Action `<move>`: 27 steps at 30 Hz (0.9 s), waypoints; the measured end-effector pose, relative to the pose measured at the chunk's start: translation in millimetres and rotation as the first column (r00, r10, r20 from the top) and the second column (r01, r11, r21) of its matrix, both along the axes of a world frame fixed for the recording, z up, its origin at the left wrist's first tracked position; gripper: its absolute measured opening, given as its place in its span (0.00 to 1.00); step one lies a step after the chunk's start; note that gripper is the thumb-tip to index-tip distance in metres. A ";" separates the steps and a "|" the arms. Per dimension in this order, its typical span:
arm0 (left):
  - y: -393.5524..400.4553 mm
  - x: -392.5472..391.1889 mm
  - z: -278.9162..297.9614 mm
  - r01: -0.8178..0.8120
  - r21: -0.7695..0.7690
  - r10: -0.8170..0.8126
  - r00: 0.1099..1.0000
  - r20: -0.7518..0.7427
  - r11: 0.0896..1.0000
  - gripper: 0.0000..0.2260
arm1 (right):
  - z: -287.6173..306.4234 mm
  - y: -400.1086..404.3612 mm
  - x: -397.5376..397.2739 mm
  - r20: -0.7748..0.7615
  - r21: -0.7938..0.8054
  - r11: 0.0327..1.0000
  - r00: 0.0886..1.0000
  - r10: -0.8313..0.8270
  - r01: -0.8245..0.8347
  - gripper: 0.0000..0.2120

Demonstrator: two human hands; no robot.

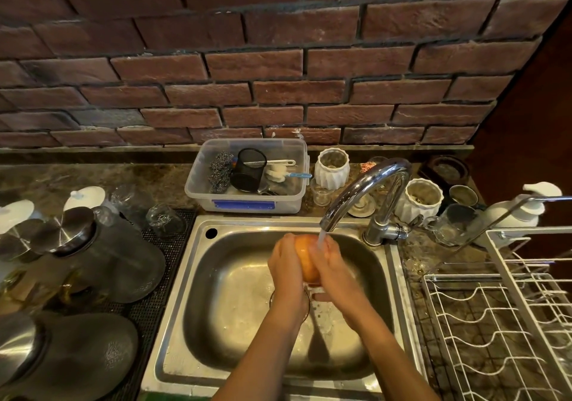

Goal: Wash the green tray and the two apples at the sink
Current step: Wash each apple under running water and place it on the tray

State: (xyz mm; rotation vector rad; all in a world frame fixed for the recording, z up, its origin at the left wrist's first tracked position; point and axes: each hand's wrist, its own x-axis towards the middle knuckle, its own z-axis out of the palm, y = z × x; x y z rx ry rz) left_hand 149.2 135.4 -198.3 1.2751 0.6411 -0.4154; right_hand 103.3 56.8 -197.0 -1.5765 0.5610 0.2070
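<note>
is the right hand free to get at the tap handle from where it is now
Probably not right away. The right hand is cupped on the apple with the left hand under the running water. The tap handle sits just right of it with nothing between, so once it lets go the path looks open.

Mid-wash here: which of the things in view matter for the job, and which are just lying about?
In use: apple held in left hand and right hand under the running faucet, over the sink.

Lying about: plastic tub of scrubbers, white jars, dish rack, soap dispenser.
</note>
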 end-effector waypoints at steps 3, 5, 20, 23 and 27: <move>1.1 4.5 -0.1 0.097 -0.002 -0.097 0.995 -0.032 0.995 0.15 | -1.0 7.2 -2.5 0.114 -0.063 0.994 0.990 -0.081 0.088 0.26; 2.0 0.1 -2.0 0.195 0.036 -0.196 0.980 0.024 0.980 0.16 | -4.4 5.1 -0.3 0.104 -0.091 0.983 0.983 -0.152 0.161 0.21; 50.4 -18.1 -30.0 0.618 -0.028 -0.565 0.735 0.376 0.785 0.43 | -18.4 -8.1 -0.7 -0.381 0.483 0.798 0.907 -0.181 0.362 0.40; 49.6 -16.9 -25.4 0.564 0.070 -0.551 0.764 0.336 0.823 0.42 | -15.3 -6.0 1.0 -0.390 0.549 0.738 0.901 -0.189 0.393 0.39; 40.0 -14.9 -19.9 0.470 0.148 -0.492 0.811 0.317 0.870 0.42 | -6.8 -6.4 1.1 -0.341 0.435 0.819 0.910 -0.235 0.374 0.29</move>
